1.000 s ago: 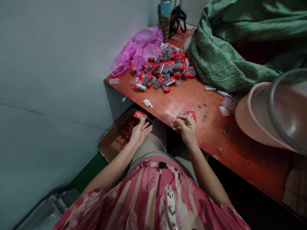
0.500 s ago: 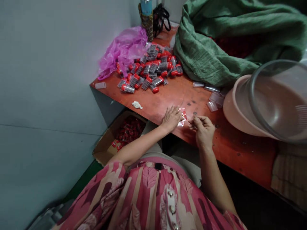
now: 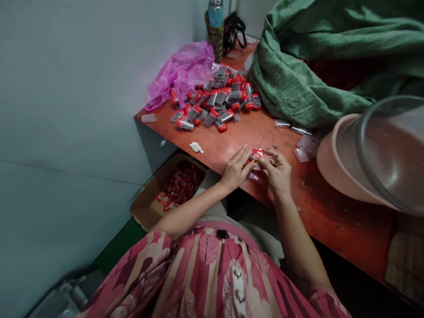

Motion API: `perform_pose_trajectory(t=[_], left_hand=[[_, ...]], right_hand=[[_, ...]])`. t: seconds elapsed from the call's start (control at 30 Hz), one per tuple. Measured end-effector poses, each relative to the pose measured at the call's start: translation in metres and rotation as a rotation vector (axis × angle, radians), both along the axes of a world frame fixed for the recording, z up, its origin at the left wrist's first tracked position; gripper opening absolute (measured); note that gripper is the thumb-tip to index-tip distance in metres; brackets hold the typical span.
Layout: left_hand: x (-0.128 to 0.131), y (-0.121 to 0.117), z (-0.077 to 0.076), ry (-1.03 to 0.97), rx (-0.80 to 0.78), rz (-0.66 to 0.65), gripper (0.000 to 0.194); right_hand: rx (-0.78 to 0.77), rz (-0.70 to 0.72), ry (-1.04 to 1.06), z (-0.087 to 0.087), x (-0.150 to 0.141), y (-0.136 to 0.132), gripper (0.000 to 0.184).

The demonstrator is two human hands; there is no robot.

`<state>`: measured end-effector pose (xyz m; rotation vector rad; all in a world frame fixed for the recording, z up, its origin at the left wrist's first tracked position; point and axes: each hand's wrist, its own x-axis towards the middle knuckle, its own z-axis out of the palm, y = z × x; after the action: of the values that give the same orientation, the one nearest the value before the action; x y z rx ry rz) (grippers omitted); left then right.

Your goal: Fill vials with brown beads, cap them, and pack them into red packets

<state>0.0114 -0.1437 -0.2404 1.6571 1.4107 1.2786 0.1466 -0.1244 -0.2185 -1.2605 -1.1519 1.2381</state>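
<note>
A small red printed packet [image 3: 257,154] with a clear lower end is held between my two hands, just over the table's front edge. My left hand [image 3: 236,168] grips its left side, thumb in front and fingers stretched behind. On its right side, the thumb and fingertips of my right hand [image 3: 277,170] pinch the packet. Beyond my hands lies a heap of clear tubes with red caps [image 3: 215,99] and dark contents. A crumpled white scrap [image 3: 196,147] rests left of my left hand.
Below the table, at left, a cardboard box [image 3: 142,207] holds many red packets. A pink plastic bag [image 3: 180,73] partly covers the heap. Loose clear tubes [image 3: 301,154] lie beside nested basins [image 3: 334,154] at right, before a green cloth sack [image 3: 298,84]. A blue bottle [image 3: 216,17] stands behind.
My left hand let a red packet go over the box, then moved right to the packet on the table. My right hand shifted right, then came back to pinch that packet, now raised slightly.
</note>
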Motion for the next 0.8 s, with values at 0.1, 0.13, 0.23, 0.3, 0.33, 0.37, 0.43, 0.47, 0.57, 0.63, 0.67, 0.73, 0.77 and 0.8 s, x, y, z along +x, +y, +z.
perform_pose_trajectory(t=[0.1,0.13,0.23,0.3,0.33,0.37,0.43,0.47,0.57,0.63,0.67,0.73,0.77,0.8], left_hand=[[-0.020,-0.008,0.009,-0.473,-0.269,0.028,0.043],[-0.027,-0.010,0.011,-0.612,-0.361,0.004,0.040],[-0.050,-0.015,0.011,-0.876,-0.528,0.009,0.035],[-0.064,-0.019,0.009,-0.945,-0.556,0.096,0.033],[-0.071,-0.021,0.009,-0.963,-0.560,0.136,0.033],[-0.076,-0.024,0.009,-0.980,-0.563,0.168,0.032],[-0.085,-0.030,0.010,-1.023,-0.570,0.213,0.031],[-0.089,-0.032,0.011,-1.044,-0.576,0.235,0.030],[-0.097,-0.038,0.012,-1.125,-0.609,0.325,0.026],[-0.101,-0.039,0.011,-1.215,-0.635,0.373,0.023],[-0.103,-0.038,0.010,-1.271,-0.645,0.388,0.020],[-0.105,-0.037,0.010,-1.381,-0.638,0.413,0.016],[-0.106,-0.036,0.010,-1.431,-0.624,0.431,0.015],[-0.107,-0.034,0.010,-1.476,-0.606,0.451,0.015]], right_hand=[[-0.024,0.106,0.008,0.007,-0.019,0.005,0.035],[-0.042,0.168,-0.011,0.008,-0.027,0.007,0.036],[-0.025,0.328,-0.155,0.009,-0.049,0.023,0.030],[0.106,0.349,-0.310,0.008,-0.064,0.043,0.023],[0.198,0.333,-0.393,0.008,-0.071,0.055,0.019],[0.288,0.306,-0.471,0.009,-0.079,0.069,0.016],[0.383,0.248,-0.579,0.012,-0.094,0.099,0.013],[0.370,0.209,-0.611,0.014,-0.103,0.113,0.015],[0.190,0.046,-0.633,0.019,-0.127,0.143,0.029],[0.105,-0.037,-0.624,0.018,-0.141,0.155,0.036],[0.086,-0.059,-0.624,0.016,-0.146,0.158,0.039],[0.075,-0.074,-0.625,0.011,-0.150,0.162,0.045],[0.087,-0.069,-0.598,0.008,-0.149,0.163,0.048],[0.112,-0.058,-0.558,0.005,-0.147,0.163,0.049]])
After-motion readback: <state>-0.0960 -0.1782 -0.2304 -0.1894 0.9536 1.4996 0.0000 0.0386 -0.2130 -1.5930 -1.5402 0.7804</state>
